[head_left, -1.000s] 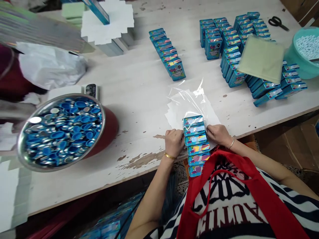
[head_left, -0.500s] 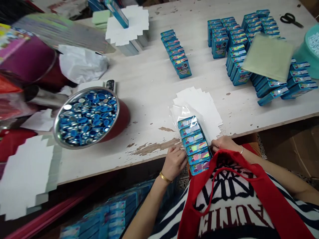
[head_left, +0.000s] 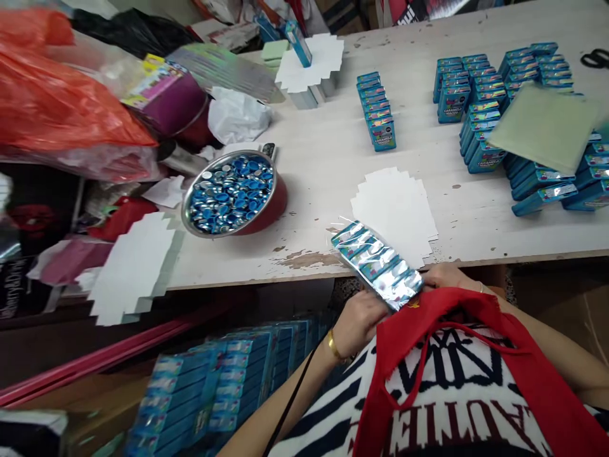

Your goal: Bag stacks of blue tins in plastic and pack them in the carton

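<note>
A row of several small blue candy boxes (head_left: 373, 259) in a clear plastic bag slants across the table's front edge, its near end against the red apron. My left hand (head_left: 360, 319) is closed on the pack's lower left side, the fingertips partly hidden beneath it. At the near right end, my right hand (head_left: 447, 278) is closed against the pack; most of its fingers are hidden by the pack and apron. Loose plastic sticks out at the far end. Just beyond lies a stack of white notched cardboard (head_left: 397, 206).
A red metal bowl (head_left: 280, 202) of shiny blue caps stands left. Rows of blue boxes (head_left: 382, 134) stand farther back and at right, some under a pale green sheet (head_left: 542, 130). Wrapped packs (head_left: 238, 374) sit below the table. White cardboard (head_left: 136, 266) lies at left.
The pack has turned, its near end swinging right toward my right hand, and its plastic now glints over the boxes. Both hands stay at it. The view has shifted left.
</note>
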Motion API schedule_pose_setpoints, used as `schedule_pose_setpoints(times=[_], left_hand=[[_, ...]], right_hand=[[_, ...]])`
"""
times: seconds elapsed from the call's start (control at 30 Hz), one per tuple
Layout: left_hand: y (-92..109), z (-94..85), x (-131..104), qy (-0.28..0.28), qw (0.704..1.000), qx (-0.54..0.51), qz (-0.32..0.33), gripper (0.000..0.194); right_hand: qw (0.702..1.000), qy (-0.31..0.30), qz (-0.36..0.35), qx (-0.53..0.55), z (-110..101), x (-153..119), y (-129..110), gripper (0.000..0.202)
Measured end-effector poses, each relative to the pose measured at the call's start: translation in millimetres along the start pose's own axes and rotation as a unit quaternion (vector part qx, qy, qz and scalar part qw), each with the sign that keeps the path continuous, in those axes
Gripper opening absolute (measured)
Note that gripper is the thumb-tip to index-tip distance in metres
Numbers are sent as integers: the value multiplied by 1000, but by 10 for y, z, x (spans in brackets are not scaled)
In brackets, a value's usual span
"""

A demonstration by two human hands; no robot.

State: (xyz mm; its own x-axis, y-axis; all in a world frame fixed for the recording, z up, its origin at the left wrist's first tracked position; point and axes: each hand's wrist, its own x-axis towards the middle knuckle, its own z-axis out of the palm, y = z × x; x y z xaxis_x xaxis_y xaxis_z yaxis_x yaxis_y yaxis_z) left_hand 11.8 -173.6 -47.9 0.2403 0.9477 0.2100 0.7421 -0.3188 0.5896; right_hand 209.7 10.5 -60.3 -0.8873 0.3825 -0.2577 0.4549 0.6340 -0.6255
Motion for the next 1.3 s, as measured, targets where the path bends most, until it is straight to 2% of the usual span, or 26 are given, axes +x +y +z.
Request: schedule_pose_setpoints(times=[0.07, 0.13, 0.17, 0.2, 0.23, 0.27, 0.33, 0.37, 0.4, 0.47, 0.53, 0.63, 0.7, 0.8, 0.9, 1.0, 1.1, 1.2, 1.23, 1.3], left_hand=[[42, 10, 370, 25, 1000, -11, -16, 29], [71, -1, 711, 39, 998, -49, -20, 22], [68, -27, 837, 62, 995, -71, -24, 24], [42, -70, 922, 106, 990, -88, -38, 26], [-12, -127, 967, 176, 977, -94, -69, 25], [-97, -191, 975, 265, 953, -90, -117, 25], [-336, -305, 907, 427, 872, -71, -230, 30], [-465, -339, 849, 467, 835, -75, -279, 35], [-580, -351, 785, 475, 813, -100, -321, 39], [-729, -314, 664, 430, 797, -192, -378, 41], [-751, -219, 575, 391, 774, -288, -406, 42], [-643, -73, 504, 434, 700, -375, -426, 42], [-568, -21, 485, 466, 671, -398, -418, 38], [-526, -44, 517, 486, 681, -401, -373, 32], [-542, -166, 635, 491, 696, -413, -324, 31], [-556, -311, 763, 483, 715, -421, -278, 32], [-570, -371, 789, 482, 738, -406, -242, 30], [-636, -301, 690, 453, 760, -388, -257, 32], [-670, -256, 644, 444, 759, -391, -273, 33], [-738, -154, 558, 448, 735, -406, -307, 37]], right_hand=[[994, 106, 26, 5, -167, 92, 198, 29], [968, 236, 66, 59, -367, 183, 438, 37], [949, 281, 88, 114, -462, 213, 545, 40], [927, 312, 111, 178, -542, 229, 627, 44], [903, 329, 134, 241, -601, 233, 675, 50], [879, 340, 153, 296, -634, 231, 686, 55], [853, 346, 169, 352, -623, 230, 610, 61], [853, 344, 164, 357, -589, 239, 541, 61], [857, 342, 151, 355, -546, 258, 464, 59], [859, 351, 124, 351, -464, 320, 329, 54], [849, 372, 110, 358, -411, 391, 259, 51], [838, 384, 102, 374, -387, 460, 262, 47], [841, 378, 94, 376, -385, 464, 291, 44], [845, 382, 90, 362, -387, 444, 315, 43], [840, 386, 101, 368, -401, 442, 310, 45], [825, 387, 111, 397, -409, 439, 290, 46], [804, 401, 113, 424, -366, 383, 276, 46], [796, 406, 120, 432, -302, 285, 281, 44], [799, 402, 126, 430, -293, 256, 285, 44], [803, 388, 136, 431, -310, 223, 291, 44]])
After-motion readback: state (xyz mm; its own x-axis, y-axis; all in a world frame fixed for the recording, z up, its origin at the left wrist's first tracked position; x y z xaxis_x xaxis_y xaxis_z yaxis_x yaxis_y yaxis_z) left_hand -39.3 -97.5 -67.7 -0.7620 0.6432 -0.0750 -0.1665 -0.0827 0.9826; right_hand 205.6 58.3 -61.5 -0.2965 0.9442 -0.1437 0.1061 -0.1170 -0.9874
